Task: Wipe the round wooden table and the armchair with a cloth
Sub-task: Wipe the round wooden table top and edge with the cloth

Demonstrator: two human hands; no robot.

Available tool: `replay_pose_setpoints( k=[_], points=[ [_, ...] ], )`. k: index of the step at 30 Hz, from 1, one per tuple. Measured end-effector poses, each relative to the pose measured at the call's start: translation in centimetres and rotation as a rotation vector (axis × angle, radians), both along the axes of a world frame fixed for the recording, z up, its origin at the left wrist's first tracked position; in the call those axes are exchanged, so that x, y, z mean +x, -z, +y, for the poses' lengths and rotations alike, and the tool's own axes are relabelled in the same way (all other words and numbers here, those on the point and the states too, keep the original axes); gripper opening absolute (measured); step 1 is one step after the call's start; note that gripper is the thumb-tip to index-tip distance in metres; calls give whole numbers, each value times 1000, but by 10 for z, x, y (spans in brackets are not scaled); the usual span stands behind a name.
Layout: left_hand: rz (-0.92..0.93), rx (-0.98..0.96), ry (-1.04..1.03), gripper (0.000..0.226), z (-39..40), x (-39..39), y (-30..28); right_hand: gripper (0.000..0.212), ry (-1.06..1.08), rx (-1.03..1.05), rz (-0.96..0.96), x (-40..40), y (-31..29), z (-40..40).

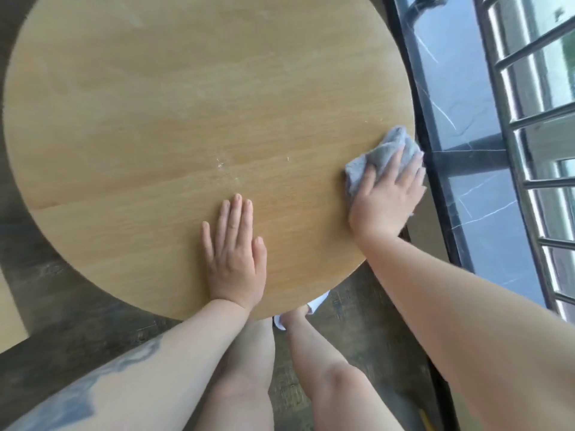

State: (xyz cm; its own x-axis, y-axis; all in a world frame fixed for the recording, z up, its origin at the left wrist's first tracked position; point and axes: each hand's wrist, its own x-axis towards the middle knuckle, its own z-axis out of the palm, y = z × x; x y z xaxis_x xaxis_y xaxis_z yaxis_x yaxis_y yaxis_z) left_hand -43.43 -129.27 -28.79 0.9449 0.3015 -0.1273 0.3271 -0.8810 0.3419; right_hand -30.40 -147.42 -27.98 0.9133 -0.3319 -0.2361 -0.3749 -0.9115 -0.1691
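Grey and bunched, the cloth [378, 160] is lying at the right edge of the round table [174, 119], right of centre in the frame, and my right hand [387, 197] is pressing down on it with fingers spread and fairly straight, flattening it against the wood rather than clenching it. Most of the cloth is sticking out ahead of and to the left of those fingertips, toward the upper left, so the bulk of the unwiped wood is lying that way too, across the whole centre and left of the frame. I am seeing pale specks [221, 164] near the middle of the tabletop, left of the cloth and just above my left hand [235, 253]. That left hand is resting flat on the wood at lower centre, palm down, fingers straight and together, holding nothing; I judge it is bracing me. The right hand is plainly the nearer one to the cloth, its forearm reaching in from the lower right with the wrist over the table's rim. No armchair is showing anywhere, so I am judging that part of the job is not yet begun. Dark marbled sill [460, 98] and metal railing [529, 129] are filling the right side.
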Motion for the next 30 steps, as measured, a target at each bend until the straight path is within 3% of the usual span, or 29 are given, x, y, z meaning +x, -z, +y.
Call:
replay_pose_setpoints(
  k=[1, 2, 4, 5, 6, 9, 10, 11, 13, 14, 15, 16, 18, 19, 20, 21, 24, 25, 26, 28, 29, 30],
  points=[
    [10, 11, 19, 60, 4, 0, 0, 61, -48, 4, 10, -12, -3, 23],
    [20, 26, 18, 61, 8, 0, 1, 61, -288, 34, -5, -30, -5, 39],
    [51, 47, -32, 62, 15, 3, 1, 61, -965, 46, 10, -55, -4, 24],
    [65, 61, -51, 62, 18, 3, 1, 60, -1128, 33, 25, -45, -3, 2],
    [76, 84, -49, 62, 19, 3, 2, 61, -1060, 5, 31, -35, -2, -13],
    [79, 147, -28, 62, 16, 1, 6, 62, -181, -26, -1, -25, -3, -3],
    [74, 148, -37, 62, 16, 1, 6, 63, -186, -53, 31, -37, -6, 18],
    [69, 148, -44, 62, 15, 1, 6, 62, -430, -29, 37, -55, -9, 37],
    [57, 158, -54, 65, 16, -2, 6, 57, -1222, 61, 25, -80, -3, 32],
    [47, 155, -70, 65, 18, -3, 6, 56, -1454, 72, 38, -66, -3, 18],
    [36, 148, -104, 64, 20, -4, 7, 55, -1456, 45, 33, -49, -2, 6],
    [30, 141, -161, 63, 22, -5, 7, 55, -1256, 42, 18, -35, 1, 1],
    [41, 132, -335, 60, 23, -4, 8, 55, -511, 48, -37, -26, -2, 14],
    [52, 132, -419, 59, 22, -3, 9, 57, -266, 36, -27, -37, -1, 34],
    [57, 130, -479, 58, 21, -1, 8, 60, -226, 16, 3, -53, -3, 59],
    [59, 128, -503, 58, 21, 0, 9, 62, -358, 14, 18, -71, -6, 81],
    [66, 139, -492, 58, 19, 2, 11, 59, -1133, 111, -28, -72, -1, 80],
    [65, 142, -494, 58, 19, 2, 10, 58, -1127, 92, -43, -57, 1, 67],
    [61, 136, -495, 58, 18, 2, 9, 58, -955, 61, -34, -48, 1, 54],
    [60, 129, -492, 57, 16, 0, 10, 60, -430, 6, 3, -57, -1, 40],
    [67, 133, -492, 58, 16, 0, 10, 61, -354, -13, 24, -72, -3, 46],
    [74, 133, -497, 58, 17, 0, 11, 61, -477, -13, 24, -89, -7, 59]
  ],
)
